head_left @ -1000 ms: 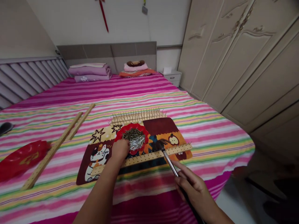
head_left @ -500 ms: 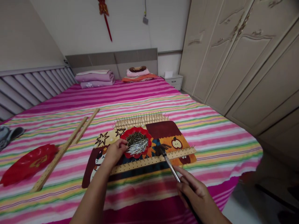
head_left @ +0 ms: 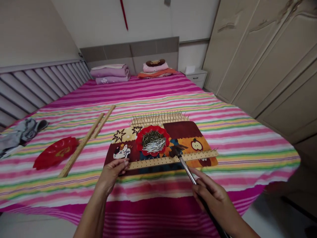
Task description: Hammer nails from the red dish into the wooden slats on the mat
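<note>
In the head view my left hand [head_left: 112, 175] is at the left end of a wooden strip [head_left: 153, 162], thumb and forefinger pinched together; anything between them is too small to make out. My right hand [head_left: 211, 191] is wrapped round the handle of a hammer [head_left: 187, 169], its dark head resting near the strip's right half. Several nails stand along the strip, which lies across a patterned mat [head_left: 179, 130]. Just beyond the strip, a red scalloped bowl [head_left: 139, 145] holds loose nails [head_left: 154, 141], some bronze, some silver.
Behind the bowl are wooden strips studded with upright nails [head_left: 158, 117]. To the left lie two bare strips [head_left: 81, 148], a red plate [head_left: 55, 153] and grey cloth [head_left: 27, 132]. Everything rests on a striped bedspread [head_left: 237, 142]; its edge drops away at the front and right.
My left hand has left the bowl of nails and come back to the strip's left end. My right hand still holds the hammer in about the same place. The camera view has tilted down.
</note>
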A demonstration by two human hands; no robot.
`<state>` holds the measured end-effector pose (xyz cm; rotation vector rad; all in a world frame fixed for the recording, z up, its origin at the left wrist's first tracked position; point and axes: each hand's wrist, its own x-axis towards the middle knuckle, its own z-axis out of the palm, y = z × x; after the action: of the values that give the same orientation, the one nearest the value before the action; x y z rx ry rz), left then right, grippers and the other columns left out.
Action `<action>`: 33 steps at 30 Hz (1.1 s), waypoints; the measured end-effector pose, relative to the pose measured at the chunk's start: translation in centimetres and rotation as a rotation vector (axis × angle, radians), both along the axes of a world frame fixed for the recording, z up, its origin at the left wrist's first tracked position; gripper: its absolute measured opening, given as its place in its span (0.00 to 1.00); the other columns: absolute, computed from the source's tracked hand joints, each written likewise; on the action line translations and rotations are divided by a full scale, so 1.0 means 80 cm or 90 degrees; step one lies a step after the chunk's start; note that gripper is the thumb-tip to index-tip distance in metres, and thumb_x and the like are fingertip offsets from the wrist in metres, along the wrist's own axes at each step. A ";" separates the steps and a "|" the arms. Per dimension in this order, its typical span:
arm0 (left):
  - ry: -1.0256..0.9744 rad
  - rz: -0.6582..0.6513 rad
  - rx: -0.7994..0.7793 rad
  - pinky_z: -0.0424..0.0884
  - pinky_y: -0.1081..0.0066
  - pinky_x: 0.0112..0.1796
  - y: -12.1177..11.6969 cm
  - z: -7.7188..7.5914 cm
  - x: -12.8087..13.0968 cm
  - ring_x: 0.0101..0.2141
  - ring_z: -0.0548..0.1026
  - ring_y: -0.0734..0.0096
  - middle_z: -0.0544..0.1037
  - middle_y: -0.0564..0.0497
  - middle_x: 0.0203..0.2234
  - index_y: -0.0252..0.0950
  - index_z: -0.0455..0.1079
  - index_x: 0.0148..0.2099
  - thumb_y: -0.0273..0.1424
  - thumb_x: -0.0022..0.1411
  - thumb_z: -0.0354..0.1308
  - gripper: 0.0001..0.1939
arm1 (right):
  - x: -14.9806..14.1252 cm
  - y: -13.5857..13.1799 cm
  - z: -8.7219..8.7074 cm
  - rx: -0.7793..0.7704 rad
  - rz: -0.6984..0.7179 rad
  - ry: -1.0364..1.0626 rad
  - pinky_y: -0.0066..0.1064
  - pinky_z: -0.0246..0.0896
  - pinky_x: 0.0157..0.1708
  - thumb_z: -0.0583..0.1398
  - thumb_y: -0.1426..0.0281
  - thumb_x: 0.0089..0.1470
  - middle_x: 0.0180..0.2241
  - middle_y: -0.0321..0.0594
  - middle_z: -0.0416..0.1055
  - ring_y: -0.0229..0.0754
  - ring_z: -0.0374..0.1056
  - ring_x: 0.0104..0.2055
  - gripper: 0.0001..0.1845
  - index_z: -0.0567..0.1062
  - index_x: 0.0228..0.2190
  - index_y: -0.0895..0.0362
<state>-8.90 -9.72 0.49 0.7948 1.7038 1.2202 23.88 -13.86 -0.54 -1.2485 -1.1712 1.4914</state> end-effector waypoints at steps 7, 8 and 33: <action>0.006 0.061 0.035 0.68 0.72 0.23 0.014 -0.021 0.018 0.22 0.72 0.73 0.76 0.51 0.20 0.32 0.74 0.31 0.44 0.27 0.69 0.28 | -0.001 -0.002 -0.003 -0.019 0.010 0.035 0.25 0.50 0.17 0.59 0.59 0.52 0.20 0.28 0.61 0.32 0.55 0.17 0.29 0.66 0.55 0.53; 0.005 0.066 0.030 0.68 0.73 0.22 0.015 -0.023 0.018 0.21 0.72 0.73 0.76 0.51 0.20 0.31 0.74 0.31 0.43 0.27 0.69 0.27 | -0.001 -0.002 -0.003 -0.024 0.008 0.035 0.25 0.50 0.17 0.59 0.59 0.52 0.20 0.29 0.62 0.32 0.56 0.17 0.29 0.66 0.55 0.53; 0.265 0.045 0.032 0.65 0.72 0.30 0.003 -0.057 0.023 0.27 0.71 0.70 0.77 0.54 0.25 0.40 0.74 0.28 0.43 0.42 0.60 0.13 | -0.073 0.018 0.043 0.049 0.220 0.026 0.23 0.50 0.17 0.54 0.71 0.54 0.18 0.25 0.61 0.29 0.55 0.15 0.24 0.68 0.53 0.54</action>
<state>-7.10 -9.50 -4.08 1.0855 2.0546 1.2082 18.06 -12.42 2.88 -0.9937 -1.4559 1.6930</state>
